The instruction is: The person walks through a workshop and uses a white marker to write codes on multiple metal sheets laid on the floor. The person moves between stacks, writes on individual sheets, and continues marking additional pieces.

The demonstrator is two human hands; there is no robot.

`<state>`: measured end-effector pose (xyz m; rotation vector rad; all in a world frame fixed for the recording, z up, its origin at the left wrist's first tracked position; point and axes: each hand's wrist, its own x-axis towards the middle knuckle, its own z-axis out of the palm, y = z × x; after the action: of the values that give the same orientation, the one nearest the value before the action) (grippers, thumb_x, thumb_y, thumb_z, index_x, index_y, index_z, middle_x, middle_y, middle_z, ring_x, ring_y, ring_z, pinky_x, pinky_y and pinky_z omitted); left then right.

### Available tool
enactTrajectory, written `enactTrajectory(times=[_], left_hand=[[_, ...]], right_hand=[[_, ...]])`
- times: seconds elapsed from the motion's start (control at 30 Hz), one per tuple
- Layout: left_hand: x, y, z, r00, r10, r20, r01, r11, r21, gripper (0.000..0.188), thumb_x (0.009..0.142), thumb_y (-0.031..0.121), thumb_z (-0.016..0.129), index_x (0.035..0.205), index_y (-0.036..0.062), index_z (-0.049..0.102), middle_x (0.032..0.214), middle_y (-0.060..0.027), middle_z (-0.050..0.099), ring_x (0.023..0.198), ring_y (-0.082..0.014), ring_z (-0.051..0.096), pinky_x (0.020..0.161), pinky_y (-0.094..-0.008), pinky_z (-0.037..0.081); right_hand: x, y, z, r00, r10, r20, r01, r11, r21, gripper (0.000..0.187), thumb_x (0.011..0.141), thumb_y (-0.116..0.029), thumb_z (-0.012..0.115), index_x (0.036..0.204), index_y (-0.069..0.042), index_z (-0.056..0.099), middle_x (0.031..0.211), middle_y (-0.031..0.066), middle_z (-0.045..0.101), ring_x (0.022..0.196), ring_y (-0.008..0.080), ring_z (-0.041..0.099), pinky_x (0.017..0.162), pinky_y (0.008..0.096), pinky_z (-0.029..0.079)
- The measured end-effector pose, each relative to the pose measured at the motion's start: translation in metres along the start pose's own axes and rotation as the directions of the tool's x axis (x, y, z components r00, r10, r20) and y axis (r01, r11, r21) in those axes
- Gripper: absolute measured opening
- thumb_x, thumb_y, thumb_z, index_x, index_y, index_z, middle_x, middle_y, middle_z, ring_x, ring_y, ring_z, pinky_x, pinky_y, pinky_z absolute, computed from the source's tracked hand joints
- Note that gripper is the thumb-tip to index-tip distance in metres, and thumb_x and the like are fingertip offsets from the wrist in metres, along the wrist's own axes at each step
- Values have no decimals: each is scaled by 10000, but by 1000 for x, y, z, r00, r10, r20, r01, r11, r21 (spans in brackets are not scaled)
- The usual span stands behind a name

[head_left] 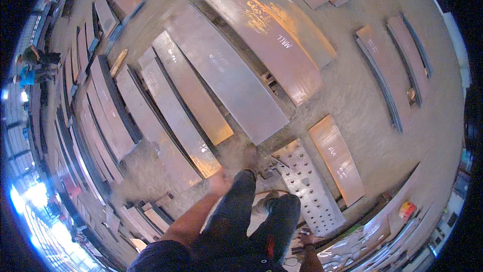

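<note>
My left hand (pixel 220 182) is beside my left leg, next to the rusty end of a long steel plate (pixel 193 144). It is smeared, and its fingers do not show clearly. Low on the right, my right hand (pixel 305 237) has its fingers curled around something small and pale that I cannot make out. This hand is close to the lower end of a grey steel plate with rows of holes (pixel 312 191). Beside the holed plate lies a brownish steel plate with white chalk marks (pixel 337 159). Some small dark pieces (pixel 271 175) are by my foot.
Several long flat steel plates lie in rows ahead, among them a wide grey one (pixel 229 73) and one with orange rust (pixel 266 35). Metal offcuts (pixel 362 242) are heaped at the lower right, with a red and yellow object (pixel 407 210). Two people (pixel 31 68) are far left.
</note>
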<state>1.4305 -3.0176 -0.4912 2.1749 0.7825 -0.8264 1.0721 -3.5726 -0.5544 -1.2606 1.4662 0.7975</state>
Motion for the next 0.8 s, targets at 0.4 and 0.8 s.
enactTrajectory(times=[0.4, 0.8], left_hand=[[-105, -196, -35, 977, -2, 212, -56, 962, 268, 339, 830, 248, 523, 960, -9, 702, 1047, -247, 674, 1009, -402, 642, 930, -444, 500], [-58, 110, -45, 829, -477, -292, 430, 877, -213, 451, 890, 454, 530, 998, 56, 713, 1011, -233, 683, 946, -399, 668, 832, -491, 525]], right_hand=[[-94, -158, -37, 925, -361, 119, 377, 831, -410, 352, 871, -185, 623, 1198, -54, 622, 921, 89, 700, 743, 196, 657, 640, 334, 562], [-51, -507, -78, 845, -369, 388, 519, 384, -764, 279, 942, -325, 533, 1080, -96, 613, 989, 77, 682, 883, 248, 641, 697, 452, 521]])
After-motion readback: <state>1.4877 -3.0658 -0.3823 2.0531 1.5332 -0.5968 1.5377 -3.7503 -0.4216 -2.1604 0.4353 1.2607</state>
